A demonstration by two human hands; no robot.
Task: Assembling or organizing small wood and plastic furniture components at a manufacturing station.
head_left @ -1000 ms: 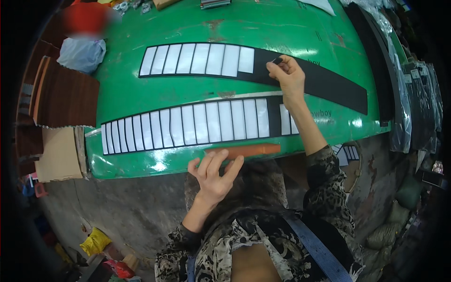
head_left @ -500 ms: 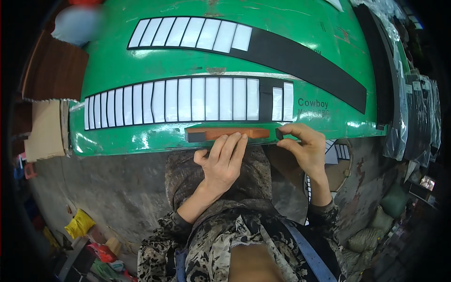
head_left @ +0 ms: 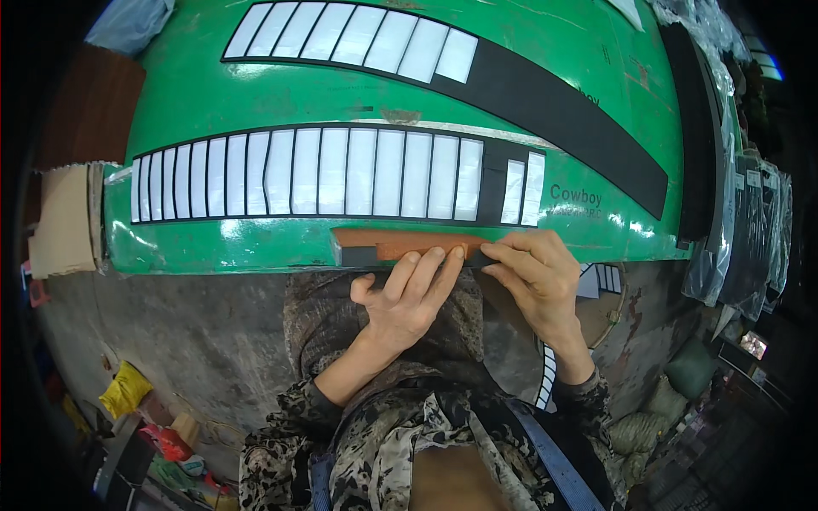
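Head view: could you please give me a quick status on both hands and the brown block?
Left hand fingers flat on brown block at green table edge. Right hand pinching its right end. Black-and-white strips beyond, apart.

Left hand [head_left: 407,294]: fingers flat on brown strip [head_left: 400,243] at near edge of green counter [head_left: 256,111].
Right hand [head_left: 537,277]: pinching strip's dark right end.
Behind strip: black band with white rectangles [head_left: 332,175].

block's [head_left: 400,244] right end under fingers [head_left: 511,255]
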